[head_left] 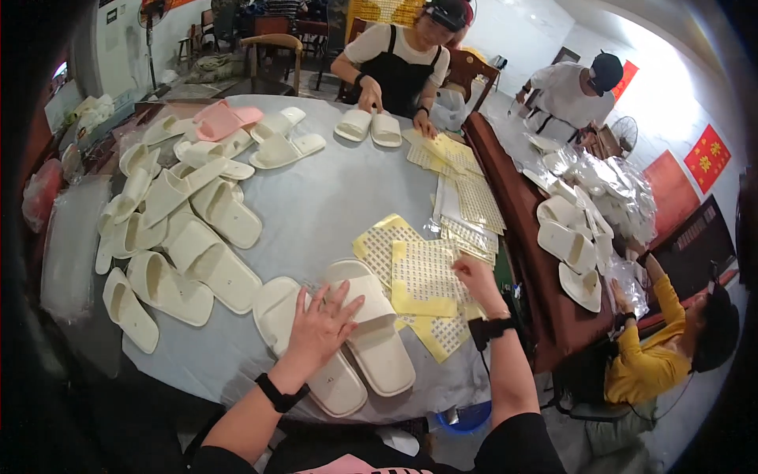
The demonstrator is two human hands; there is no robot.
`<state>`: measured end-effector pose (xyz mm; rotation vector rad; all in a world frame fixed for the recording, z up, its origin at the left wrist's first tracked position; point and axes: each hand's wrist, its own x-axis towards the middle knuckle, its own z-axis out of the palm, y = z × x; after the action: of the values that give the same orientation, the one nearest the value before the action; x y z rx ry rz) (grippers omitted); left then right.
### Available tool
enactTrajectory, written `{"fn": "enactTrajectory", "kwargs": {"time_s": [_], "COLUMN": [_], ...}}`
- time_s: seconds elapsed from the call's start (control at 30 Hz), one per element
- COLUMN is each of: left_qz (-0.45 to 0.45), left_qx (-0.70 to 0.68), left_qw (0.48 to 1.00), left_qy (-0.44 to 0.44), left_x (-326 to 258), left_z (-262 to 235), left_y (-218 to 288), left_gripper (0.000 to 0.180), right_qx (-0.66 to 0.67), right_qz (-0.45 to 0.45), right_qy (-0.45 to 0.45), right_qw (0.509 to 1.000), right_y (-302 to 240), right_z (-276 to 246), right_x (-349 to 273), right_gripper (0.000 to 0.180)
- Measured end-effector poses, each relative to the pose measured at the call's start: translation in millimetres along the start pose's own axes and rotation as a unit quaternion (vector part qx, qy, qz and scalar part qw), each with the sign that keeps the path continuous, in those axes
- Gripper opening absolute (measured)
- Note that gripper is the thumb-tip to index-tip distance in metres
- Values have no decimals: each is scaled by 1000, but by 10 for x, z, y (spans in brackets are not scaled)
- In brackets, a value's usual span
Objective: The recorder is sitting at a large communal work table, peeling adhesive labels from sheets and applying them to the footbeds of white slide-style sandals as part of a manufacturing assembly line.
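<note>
A pair of cream slide slippers lies side by side at the near edge of the table, toes away from me: the left slipper (335, 389) and the right slipper (383, 359). My left hand (324, 320) rests on them with its fingers spread, fingertips on the right one's strap. It covers much of the left slipper's strap. Over the right edge of a yellow-backed sheet of small printed stickers (422, 276), my right hand (476, 283) is closed in a pinch. Whatever lies between those fingertips is too small to make out. More sticker sheets (387, 233) lie beneath and beside it.
Several cream slippers (170, 284) are heaped on the left, a pink slipper (217, 120) behind them. Across the table a co-worker's hand (369, 95) touches another pair (371, 126). Sheet stacks (474, 197) line the right edge. Beyond, a brown table (545, 332) holds slippers and plastic bags.
</note>
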<state>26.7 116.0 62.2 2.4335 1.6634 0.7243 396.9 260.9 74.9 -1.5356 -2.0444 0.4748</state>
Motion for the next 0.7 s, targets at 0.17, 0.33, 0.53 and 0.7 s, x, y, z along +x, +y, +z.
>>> {"fn": "enactTrajectory", "kwargs": {"time_s": [0.17, 0.33, 0.53, 0.7], "left_qz": [-5, 6, 9, 9], "left_qx": [6, 19, 30, 45], "left_qw": [1000, 1000, 999, 999], "left_qy": [4, 4, 11, 11], "left_x": [-16, -11, -13, -7], "left_z": [-54, -68, -44, -46], "left_y": [-24, -13, -3, 17], "left_gripper": [49, 47, 47, 47], "right_qx": [-28, -35, -50, -44], "right_qz": [29, 16, -5, 9], "right_qy": [10, 70, 90, 60], "right_qw": [999, 997, 995, 997], "right_y": [87, -113, -263, -179], "right_z": [-132, 32, 141, 176], "right_x": [-699, -983, -921, -901], "right_gripper": [12, 13, 12, 16]}}
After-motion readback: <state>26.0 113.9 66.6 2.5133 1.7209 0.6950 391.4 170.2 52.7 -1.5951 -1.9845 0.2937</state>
